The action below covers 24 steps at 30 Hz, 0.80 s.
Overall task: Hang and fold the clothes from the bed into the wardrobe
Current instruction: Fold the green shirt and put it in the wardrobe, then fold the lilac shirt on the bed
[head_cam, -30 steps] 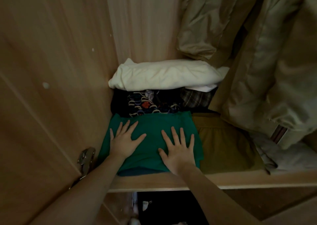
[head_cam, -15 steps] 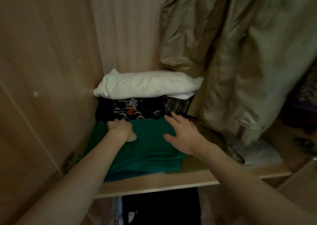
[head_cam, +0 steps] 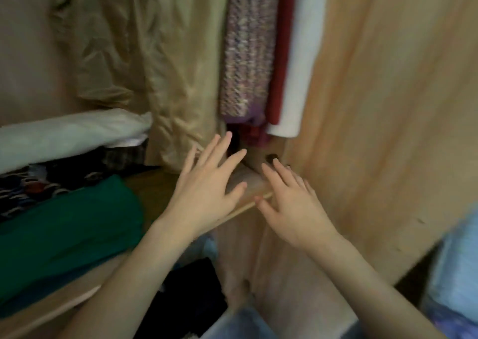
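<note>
A folded green garment (head_cam: 69,224) lies at the front left of the wooden wardrobe shelf (head_cam: 248,204). Behind it sit a dark patterned garment (head_cam: 38,180) and, on top of that, a folded white one (head_cam: 67,136). My left hand (head_cam: 207,186) hovers open over the shelf's right part, fingers spread and holding nothing. To its right, my right hand (head_cam: 292,204) is open too, near the shelf's front edge and the door, also without anything in it. Both hands are off the green garment.
Hanging above the shelf are a beige jacket (head_cam: 160,67), a speckled knit (head_cam: 248,46), a red garment (head_cam: 280,54) and a white one (head_cam: 302,61). The wardrobe's open wooden door (head_cam: 388,105) fills the right. Dark clothes (head_cam: 191,294) lie below the shelf.
Both hands have lifted off the green garment and moved right, fingers spread. My view has swung right, so the folded stack now sits at the left.
</note>
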### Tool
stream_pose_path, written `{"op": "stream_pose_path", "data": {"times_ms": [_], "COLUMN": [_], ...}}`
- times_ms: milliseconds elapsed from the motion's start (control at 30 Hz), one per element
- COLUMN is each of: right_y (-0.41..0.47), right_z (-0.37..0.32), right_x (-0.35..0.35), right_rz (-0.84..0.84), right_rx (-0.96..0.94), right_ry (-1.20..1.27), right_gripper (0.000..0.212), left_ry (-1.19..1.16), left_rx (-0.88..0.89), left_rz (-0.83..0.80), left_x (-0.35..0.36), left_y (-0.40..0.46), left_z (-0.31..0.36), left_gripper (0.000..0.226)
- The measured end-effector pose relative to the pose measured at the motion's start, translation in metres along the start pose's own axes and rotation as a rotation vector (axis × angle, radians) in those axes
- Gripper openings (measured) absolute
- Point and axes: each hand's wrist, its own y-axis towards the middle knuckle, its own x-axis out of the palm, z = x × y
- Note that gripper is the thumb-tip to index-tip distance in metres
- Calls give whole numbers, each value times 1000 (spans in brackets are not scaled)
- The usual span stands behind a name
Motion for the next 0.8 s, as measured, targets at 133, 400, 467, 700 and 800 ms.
{"op": "stream_pose_path", "data": {"times_ms": [133,400,467,700,800], "right_y": [-78,-258,-310,-480,-537], "right_z": [60,175,198,264,281], "right_x": [-23,-80,-93,-138,-151], "right_rz": [73,146,167,220,257], "right_rx": [173,552,643,946,1040], "right_ry": [-47,-154,-176,-243,-260], "right_gripper": [68,71,72,81,79], "left_ry": [-84,-301,-349,-436,-461], "left_rx": [170,471,543,750,841], "left_rz": [3,-110,-146,-244,-277], "left_x": [21,67,76,109,118], "left_y": [3,-27,-42,-90,-109], "left_z": [95,283,329,489,549], "left_gripper": [65,63,65,73,74]}}
